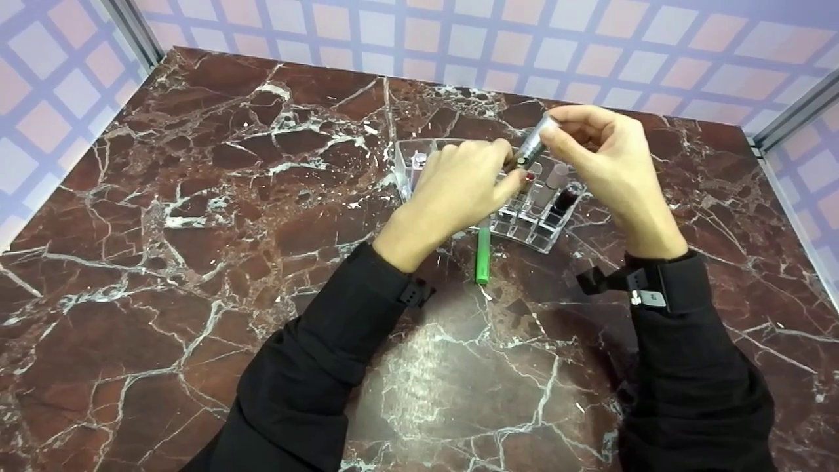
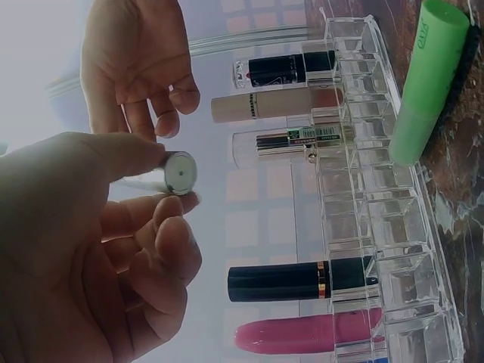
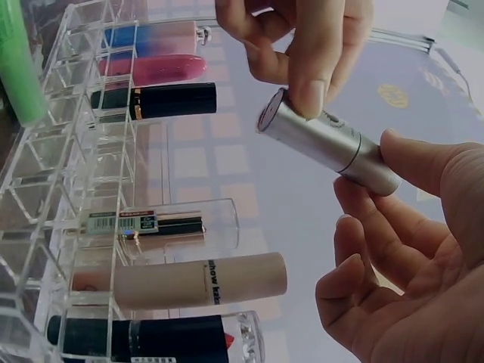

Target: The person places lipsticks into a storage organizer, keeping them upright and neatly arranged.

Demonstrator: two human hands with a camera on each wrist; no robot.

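Note:
A silver lipstick tube [image 3: 314, 138] is held at a slant between both hands, above the clear organizer [image 1: 549, 244]. My left hand [image 1: 459, 178] pinches its lower end between thumb and fingertips. At its upper end, beyond a thin seam, my right hand [image 1: 609, 154] grips it with thumb and fingers. The seam looks closed in the right wrist view. In the left wrist view the round end face of the tube points at the camera. Below the hands, the organizer carries several upright lipsticks, and my left hand hides part of it in the head view.
A green tube [image 1: 483, 257] lies on the marbled table [image 1: 262, 367] at the organizer's front edge. In the organizer stand a pink tube [image 3: 155, 69], a black tube [image 3: 178, 100], a beige tube [image 3: 189, 281] and others. Checkered panels [image 1: 419, 46] border the table.

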